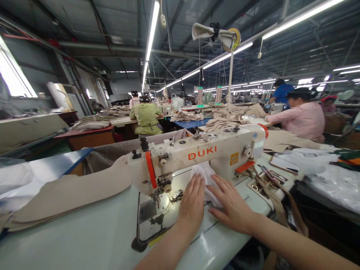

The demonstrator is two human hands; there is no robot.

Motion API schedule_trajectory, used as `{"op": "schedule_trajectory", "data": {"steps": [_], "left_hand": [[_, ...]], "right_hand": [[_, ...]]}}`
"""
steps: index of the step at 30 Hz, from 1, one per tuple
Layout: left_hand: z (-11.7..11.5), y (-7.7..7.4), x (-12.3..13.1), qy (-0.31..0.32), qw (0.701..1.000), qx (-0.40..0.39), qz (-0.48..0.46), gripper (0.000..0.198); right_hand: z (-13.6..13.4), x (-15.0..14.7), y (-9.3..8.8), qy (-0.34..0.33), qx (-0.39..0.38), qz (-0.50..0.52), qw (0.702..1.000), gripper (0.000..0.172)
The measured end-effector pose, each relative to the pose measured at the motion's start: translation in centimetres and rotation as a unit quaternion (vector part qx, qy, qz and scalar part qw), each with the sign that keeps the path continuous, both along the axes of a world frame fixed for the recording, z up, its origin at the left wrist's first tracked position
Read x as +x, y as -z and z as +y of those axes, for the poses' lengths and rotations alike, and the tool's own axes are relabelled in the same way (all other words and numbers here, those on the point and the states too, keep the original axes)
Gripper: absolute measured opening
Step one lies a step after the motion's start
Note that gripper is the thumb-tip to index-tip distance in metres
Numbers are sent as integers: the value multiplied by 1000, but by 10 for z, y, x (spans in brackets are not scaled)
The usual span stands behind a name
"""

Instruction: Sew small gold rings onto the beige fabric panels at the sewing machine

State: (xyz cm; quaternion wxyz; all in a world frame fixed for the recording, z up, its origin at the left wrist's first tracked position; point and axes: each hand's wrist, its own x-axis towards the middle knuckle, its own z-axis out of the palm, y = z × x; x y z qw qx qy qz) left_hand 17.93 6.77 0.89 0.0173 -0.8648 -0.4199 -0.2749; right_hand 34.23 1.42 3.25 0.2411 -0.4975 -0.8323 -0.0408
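A crumpled white piece of thin material [209,182], cloth or plastic, lies under the arm of a sewing machine [180,153] marked DUKI. My left hand [192,200] rests on its left side, fingers stretched forward and close together. From the right, my right hand [232,204] touches the same piece with fingers spread and thumb apart. The undersides of both hands are hidden. Left of my hands are the needle and presser foot [157,198], above the metal bed plate [149,221]. No fabric shows under the needle.
Stacked beige fabric pieces [81,195] lie left of the machine. At right are a tray [263,187] with scissors [268,173], hanging straps [292,210] and clear plastic bags [334,183]. Thread cones [200,96] stand behind the machine. Several people work at tables beyond.
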Motion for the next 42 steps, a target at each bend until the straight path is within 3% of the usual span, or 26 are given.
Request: {"op": "schedule_trajectory", "data": {"steps": [3, 5, 8, 11, 17, 20, 23, 28, 31, 33, 37, 42], "left_hand": [[0, -1, -1, -29, 998, -28, 54, 48], [-1, -2, -3, -49, 996, -41, 59, 46], [-4, -5, -5, -61, 995, -50, 58, 41], [-6, -7, -5, -65, 994, -62, 60, 38], [-3, -5, -4, -66, 993, -79, 56, 39], [-1, -3, -6, -64, 993, -79, 51, 38], [-1, -1, -7, -62, 994, -78, 49, 37], [-1, -1, -7, -58, 994, -73, 50, 36], [-2, -1, -7, -53, 995, -71, 50, 36], [-3, -2, -7, -52, 995, -70, 50, 36], [-5, -4, -8, -50, 995, -69, 53, 34], [-5, -5, -9, -47, 995, -68, 54, 30]], "right_hand": [[-2, -7, -2, -18, 2, -28, 999, 61], [1, -6, 2, -2, 7, -23, 1000, 51], [12, 2, 8, 43, -1, 65, 997, 30], [24, 15, 11, 127, 7, 180, 975, 19], [32, 39, 22, 267, 75, 225, 934, 22], [25, 47, 28, 283, 95, 202, 933, 24], [17, 48, 26, 256, 95, 142, 951, 30], [7, 35, 8, 201, 46, 22, 978, 29], [7, 23, -1, 216, 2, -11, 976, 20], [11, 17, -5, 241, -38, -12, 970, 25], [32, 11, -11, 303, -131, 48, 943, 31], [55, 13, -15, 327, -232, 215, 891, 28]]}}
